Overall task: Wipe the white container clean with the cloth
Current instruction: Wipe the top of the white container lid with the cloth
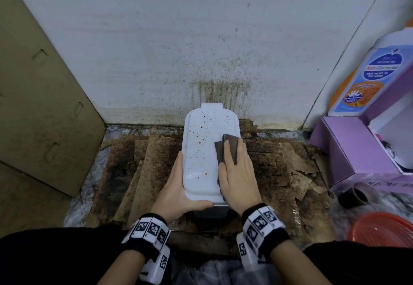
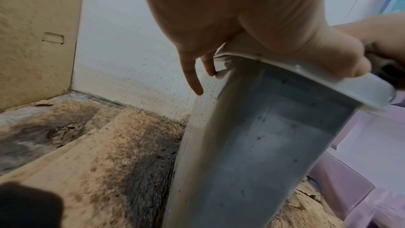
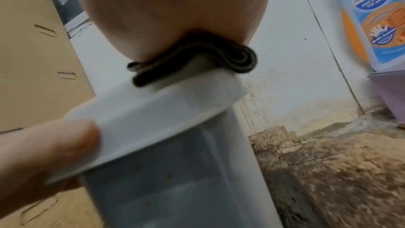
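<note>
A tall white container (image 1: 201, 146) stands on stained cardboard, and its lid is dotted with brown spots. My left hand (image 1: 176, 186) grips its near left corner, thumb along the near rim and fingers down the left side. My right hand (image 1: 237, 170) lies flat on the lid's right side and presses a folded dark grey cloth (image 1: 230, 148) onto it. In the left wrist view the left hand (image 2: 241, 15) clasps the lid rim above the speckled grey wall of the container (image 2: 252, 145). In the right wrist view the cloth (image 3: 219, 56) is squeezed between my palm and the lid (image 3: 164, 110).
A splattered white wall (image 1: 201, 50) rises just behind the container. A cardboard panel (image 1: 40, 106) closes the left side. At the right are a purple box (image 1: 348, 150), a wash bottle (image 1: 366, 79), a dark cup (image 1: 353, 195) and a red basket (image 1: 384, 229).
</note>
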### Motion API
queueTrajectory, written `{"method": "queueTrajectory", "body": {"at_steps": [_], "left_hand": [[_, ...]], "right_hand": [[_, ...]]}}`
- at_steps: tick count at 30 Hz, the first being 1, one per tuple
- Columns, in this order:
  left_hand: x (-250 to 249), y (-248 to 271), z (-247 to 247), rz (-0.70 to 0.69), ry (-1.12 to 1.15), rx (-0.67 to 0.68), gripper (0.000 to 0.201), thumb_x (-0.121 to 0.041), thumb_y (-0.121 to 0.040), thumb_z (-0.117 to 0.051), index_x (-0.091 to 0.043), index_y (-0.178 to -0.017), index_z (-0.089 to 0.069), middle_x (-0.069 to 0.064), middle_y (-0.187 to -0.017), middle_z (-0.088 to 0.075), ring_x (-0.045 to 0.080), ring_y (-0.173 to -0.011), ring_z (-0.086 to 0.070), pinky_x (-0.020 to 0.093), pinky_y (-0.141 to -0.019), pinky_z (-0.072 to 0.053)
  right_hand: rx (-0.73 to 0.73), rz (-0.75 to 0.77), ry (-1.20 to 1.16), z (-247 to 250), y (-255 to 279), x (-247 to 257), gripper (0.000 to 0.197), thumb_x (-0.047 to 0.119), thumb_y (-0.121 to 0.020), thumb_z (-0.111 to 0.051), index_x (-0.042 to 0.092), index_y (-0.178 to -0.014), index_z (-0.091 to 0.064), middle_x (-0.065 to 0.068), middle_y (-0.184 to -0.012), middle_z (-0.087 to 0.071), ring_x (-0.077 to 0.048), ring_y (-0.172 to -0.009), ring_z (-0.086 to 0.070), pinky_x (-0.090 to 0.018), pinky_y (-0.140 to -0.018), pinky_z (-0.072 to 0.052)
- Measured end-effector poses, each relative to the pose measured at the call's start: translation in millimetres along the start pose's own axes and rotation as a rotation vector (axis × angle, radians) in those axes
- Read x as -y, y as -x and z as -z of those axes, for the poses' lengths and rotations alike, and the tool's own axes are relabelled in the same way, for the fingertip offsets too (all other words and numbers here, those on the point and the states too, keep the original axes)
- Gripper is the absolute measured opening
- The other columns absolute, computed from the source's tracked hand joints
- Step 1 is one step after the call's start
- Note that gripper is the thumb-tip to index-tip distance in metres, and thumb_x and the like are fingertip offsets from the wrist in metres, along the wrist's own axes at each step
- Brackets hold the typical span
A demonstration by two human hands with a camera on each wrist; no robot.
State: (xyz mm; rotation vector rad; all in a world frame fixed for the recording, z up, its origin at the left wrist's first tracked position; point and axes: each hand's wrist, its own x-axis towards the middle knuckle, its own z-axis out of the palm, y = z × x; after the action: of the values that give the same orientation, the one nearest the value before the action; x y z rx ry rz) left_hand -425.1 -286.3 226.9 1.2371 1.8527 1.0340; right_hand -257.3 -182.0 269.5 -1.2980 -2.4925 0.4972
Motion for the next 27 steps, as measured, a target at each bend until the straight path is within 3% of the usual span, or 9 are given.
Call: {"method": "queueTrajectory", "body": {"at_steps": [7, 16, 22, 27], "left_hand": [[-2.4, 0.8, 1.1, 0.009, -0.014, 0.006, 0.156, -0.065, -0.047, -0.094, -0.048, -0.155, 0.016, -0.029, -0.165, 0.001, 0.002, -0.152, -0.016, 0.046, -0.119, -0.034], [-5.2, 3.1, -1.7, -0.005, 0.010, -0.029, 0.157, -0.063, -0.045, -0.097, -0.047, -0.156, 0.012, -0.029, -0.164, -0.007, -0.003, -0.150, -0.020, 0.044, -0.118, -0.037], [-5.2, 3.6, -2.0, 0.013, 0.017, -0.030, 0.156, -0.065, -0.045, -0.096, -0.050, -0.155, 0.013, -0.029, -0.164, -0.008, -0.002, -0.150, -0.021, 0.044, -0.118, -0.037], [-5.1, 2.0, -0.3, -0.004, 0.008, -0.004, 0.154, -0.064, -0.048, -0.095, -0.049, -0.156, 0.014, -0.029, -0.165, -0.001, 0.000, -0.152, -0.016, 0.046, -0.119, -0.035]], "right_hand": [[0.032, 0.036, -0.027, -2.1, -10.4, -6.9, 0.062, 0.037, -0.102, -0.017, 0.019, -0.159, -0.001, -0.009, -0.166, 0.016, -0.022, -0.153, 0.016, -0.044, -0.125, -0.009], [-0.118, 0.017, -0.058, -17.7, 39.6, 2.1, 0.057, 0.034, -0.104, -0.020, 0.017, -0.159, -0.016, -0.008, -0.167, -0.002, -0.020, -0.154, 0.003, -0.043, -0.123, -0.018], [-0.082, 0.051, 0.044, -13.2, 39.5, 4.1, 0.058, 0.030, -0.105, -0.021, 0.009, -0.158, -0.013, -0.019, -0.165, -0.005, -0.030, -0.154, -0.002, -0.046, -0.121, -0.022], [0.098, 0.059, 0.072, 5.3, 4.4, -3.9, 0.060, 0.036, -0.107, -0.016, 0.016, -0.158, 0.007, -0.012, -0.165, 0.017, -0.025, -0.153, 0.014, -0.038, -0.125, -0.003]]}}
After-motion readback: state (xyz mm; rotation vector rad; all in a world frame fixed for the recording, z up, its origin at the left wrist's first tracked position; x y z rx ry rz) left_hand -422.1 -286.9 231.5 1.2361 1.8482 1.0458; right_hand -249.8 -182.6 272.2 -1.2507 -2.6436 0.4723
